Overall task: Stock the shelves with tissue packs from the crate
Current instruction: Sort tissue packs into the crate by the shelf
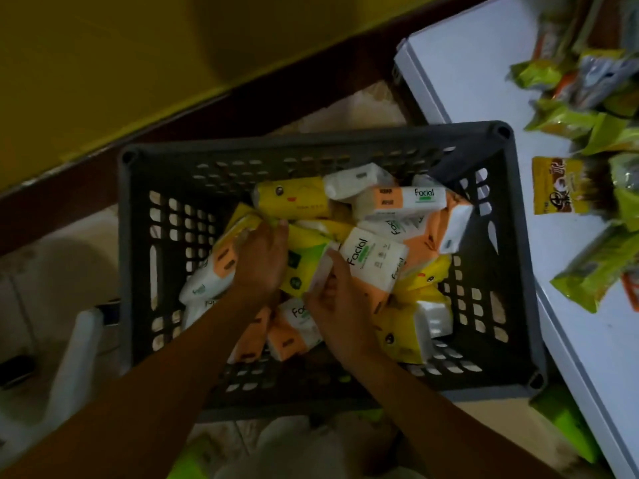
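"Facial" stands in dark letters on the orange-and-white tissue pack [404, 202] near the far right corner of the crate [311, 140]. I read it again on the white pack [377, 257] by my right hand [340, 305]. A pack [297, 326] toward the near edge shows only "Fac". The yellow sachet [556, 184] on the white top [484, 81] beside the crate is printed too, but too blurred to read.
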Demonstrator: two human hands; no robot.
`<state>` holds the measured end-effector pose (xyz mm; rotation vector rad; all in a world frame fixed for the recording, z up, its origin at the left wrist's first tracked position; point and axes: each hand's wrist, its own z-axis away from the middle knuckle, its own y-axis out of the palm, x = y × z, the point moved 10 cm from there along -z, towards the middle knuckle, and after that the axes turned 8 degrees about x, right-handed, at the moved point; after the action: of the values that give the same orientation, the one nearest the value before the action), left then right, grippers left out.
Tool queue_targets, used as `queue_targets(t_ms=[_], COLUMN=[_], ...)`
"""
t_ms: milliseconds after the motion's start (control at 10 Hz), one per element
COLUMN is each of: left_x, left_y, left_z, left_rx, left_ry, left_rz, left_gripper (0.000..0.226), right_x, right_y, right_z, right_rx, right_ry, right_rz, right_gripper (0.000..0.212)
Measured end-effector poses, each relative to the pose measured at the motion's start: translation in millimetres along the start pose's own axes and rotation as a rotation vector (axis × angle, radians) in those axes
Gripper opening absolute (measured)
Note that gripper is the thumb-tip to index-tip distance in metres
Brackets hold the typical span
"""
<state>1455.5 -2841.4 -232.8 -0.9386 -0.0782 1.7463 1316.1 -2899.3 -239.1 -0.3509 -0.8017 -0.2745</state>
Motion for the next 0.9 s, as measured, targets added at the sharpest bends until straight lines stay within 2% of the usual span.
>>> queue_targets(t_ms=[100,200,300,400,600,700,800,900], left_x=[5.7,-3.3,-25.3,-56.8,-164.3,-233.5,-304.7,-365.5], left_y=[-1.2,-16.4,-43.4,-51.3,-122.0,-168.8,-201.1,-238.6], left_z=[-6.3,8.9,43.5,90.0,207.4,280.2,356.1,428.3], left_rx=[0.009,-0.088,-0.240,-0.164,-0.190,-0.206,-0.168,-0.178], left_ry=[-0.105,-0.143,-0.056,0.036,0.204,0.309,0.484,0.666], left_rz=[-0.052,-0.004,0.041,0.262,0.427,0.471,0.489,0.447], left_gripper=[0.050,0.046,0.038,0.031,0.030,0.019,0.011,0.022], right_x=[6.4,26.3,55.8,101.1,223.2,302.4,372.4,438.2], right_y=[-3.4,-22.4,-51.0,-75.4,-128.7,-162.9,-202.9,-240.0], right_z=[0.0,7.6,30.8,67.8,169.4,233.9,301.6,368.9], right_rx=[-0.043,-0.079,-0.122,-0.131,-0.135,-0.131,-0.234,-0.383], right_ry=[0.039,0.014,-0.046,-0.127,-0.341,-0.430,-0.515,-0.646], right_rz=[-0.140,-0.224,-0.200,-0.149,-0.026,0.022,0.087,0.119], right_gripper=[0.076,0.068,0.068,0.065,0.061,0.071,0.084,0.076])
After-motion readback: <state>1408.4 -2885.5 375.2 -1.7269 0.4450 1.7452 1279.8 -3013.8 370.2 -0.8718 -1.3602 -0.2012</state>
